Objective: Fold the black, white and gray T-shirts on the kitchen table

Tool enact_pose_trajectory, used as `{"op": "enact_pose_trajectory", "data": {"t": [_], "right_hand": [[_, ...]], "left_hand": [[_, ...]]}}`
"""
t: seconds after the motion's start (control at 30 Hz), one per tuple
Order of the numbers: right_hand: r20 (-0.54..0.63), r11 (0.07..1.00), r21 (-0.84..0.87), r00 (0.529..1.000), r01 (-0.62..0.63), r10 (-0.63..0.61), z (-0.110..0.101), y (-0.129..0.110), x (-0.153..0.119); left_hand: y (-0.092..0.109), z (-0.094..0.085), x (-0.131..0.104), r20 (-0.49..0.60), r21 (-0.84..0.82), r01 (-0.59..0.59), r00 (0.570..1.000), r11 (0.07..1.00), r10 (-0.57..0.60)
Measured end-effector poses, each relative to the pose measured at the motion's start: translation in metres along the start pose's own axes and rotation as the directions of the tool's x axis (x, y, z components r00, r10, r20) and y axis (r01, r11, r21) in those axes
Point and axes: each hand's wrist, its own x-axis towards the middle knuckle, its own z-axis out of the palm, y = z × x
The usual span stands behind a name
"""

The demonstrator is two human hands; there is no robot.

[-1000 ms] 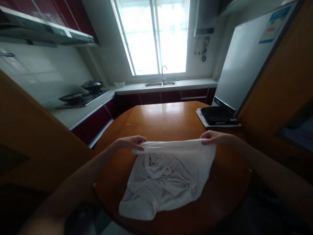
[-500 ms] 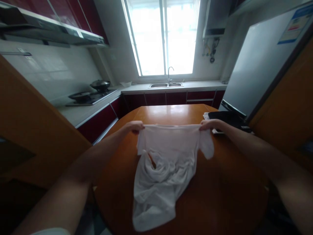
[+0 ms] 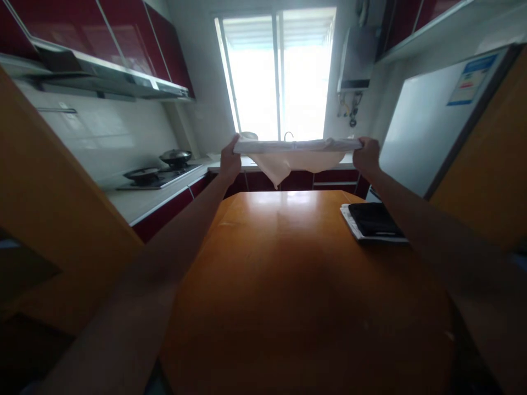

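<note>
A white T-shirt (image 3: 294, 156) is stretched taut between my two hands, held up above the far side of the table. My left hand (image 3: 231, 158) is closed on one end of its top edge. At the other end, the fingers of my right hand (image 3: 366, 153) grip the cloth. The lower part of the shirt swings away toward the window, and a loose corner dangles left of the middle. Both arms reach far forward.
Below lies a wooden table (image 3: 280, 263). Folded black clothing (image 3: 373, 219) rests on white folded cloth at its right side. Beyond are a counter with a faucet (image 3: 289, 135), a stove with a lidded pan (image 3: 175, 157), and a fridge (image 3: 428, 126) at right.
Both hands have risen, lifting the T-shirt off the table. Its body, which lay bunched toward me, now hangs in the air and swings away. My view has tilted up slightly.
</note>
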Motion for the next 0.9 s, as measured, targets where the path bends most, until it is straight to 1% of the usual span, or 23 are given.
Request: {"op": "enact_pose_trajectory", "data": {"t": [0.03, 0.07, 0.13, 0.17, 0.2, 0.23, 0.3, 0.33, 0.4, 0.47, 0.53, 0.63, 0.7, 0.8, 0.87, 0.9], "right_hand": [[0.023, 1.0, -0.008, 1.0, -0.02, 0.02, 0.0, 0.005, -0.017], [0.058, 1.0, -0.015, 0.998, -0.02, 0.021, 0.002, 0.01, -0.037], [0.172, 1.0, -0.023, 0.985, 0.004, 0.0, 0.008, 0.019, -0.084], [0.237, 1.0, -0.022, 0.971, 0.007, -0.002, 0.012, 0.022, -0.111], [0.3, 1.0, -0.02, 0.954, -0.001, 0.007, 0.016, 0.026, -0.139], [0.359, 0.999, -0.029, 0.932, -0.034, 0.042, 0.019, 0.029, -0.168], [0.45, 0.99, -0.073, 0.882, -0.12, 0.14, 0.024, 0.035, -0.225], [0.478, 0.987, -0.083, 0.864, -0.136, 0.159, 0.025, 0.037, -0.251], [0.519, 0.985, -0.09, 0.836, -0.15, 0.175, 0.024, 0.043, -0.294], [0.562, 0.984, -0.088, 0.808, -0.155, 0.178, 0.021, 0.049, -0.323], [0.585, 0.984, -0.097, 0.792, -0.146, 0.175, 0.017, 0.053, -0.337], [0.594, 0.986, -0.134, 0.788, -0.101, 0.161, 0.01, 0.052, -0.34], [0.611, 0.985, -0.158, 0.778, -0.062, 0.147, 0.001, 0.047, -0.34], [0.657, 0.976, -0.216, 0.741, 0.004, 0.143, -0.02, 0.035, -0.344], [0.697, 0.963, -0.264, 0.702, 0.06, 0.147, -0.039, 0.027, -0.349], [0.723, 0.957, -0.279, 0.674, 0.085, 0.151, -0.05, 0.024, -0.352]], "left_hand": [[-0.007, 0.004, -0.018, -0.021, -0.002, -0.021, 1.0, 1.0, 0.021], [-0.016, 0.009, -0.04, -0.01, 0.001, -0.025, 1.0, 1.0, 0.025], [-0.035, 0.022, -0.092, 0.037, 0.019, -0.002, 0.999, 1.0, 0.001], [-0.045, 0.029, -0.121, 0.081, 0.081, 0.027, 0.996, 0.996, -0.034], [-0.054, 0.035, -0.151, 0.143, 0.184, 0.07, 0.985, 0.98, -0.097], [-0.062, 0.041, -0.181, 0.223, 0.312, 0.108, 0.957, 0.944, -0.184], [-0.075, 0.049, -0.237, 0.292, 0.385, 0.134, 0.921, 0.913, -0.258], [-0.079, 0.051, -0.261, 0.319, 0.412, 0.136, 0.905, 0.901, -0.282], [-0.084, 0.05, -0.298, 0.364, 0.47, 0.134, 0.871, 0.873, -0.329], [-0.084, 0.044, -0.32, 0.397, 0.52, 0.119, 0.844, 0.846, -0.362], [-0.081, 0.036, -0.332, 0.418, 0.554, 0.099, 0.825, 0.827, -0.379], [-0.076, 0.023, -0.34, 0.445, 0.607, 0.061, 0.799, 0.792, -0.403], [-0.072, 0.015, -0.346, 0.454, 0.658, 0.051, 0.769, 0.751, -0.449], [-0.068, 0.002, -0.359, 0.474, 0.692, 0.044, 0.725, 0.72, -0.5], [-0.067, -0.008, -0.371, 0.514, 0.678, 0.023, 0.7, 0.735, -0.496], [-0.068, -0.014, -0.377, 0.531, 0.671, 0.017, 0.687, 0.741, -0.496]]}}
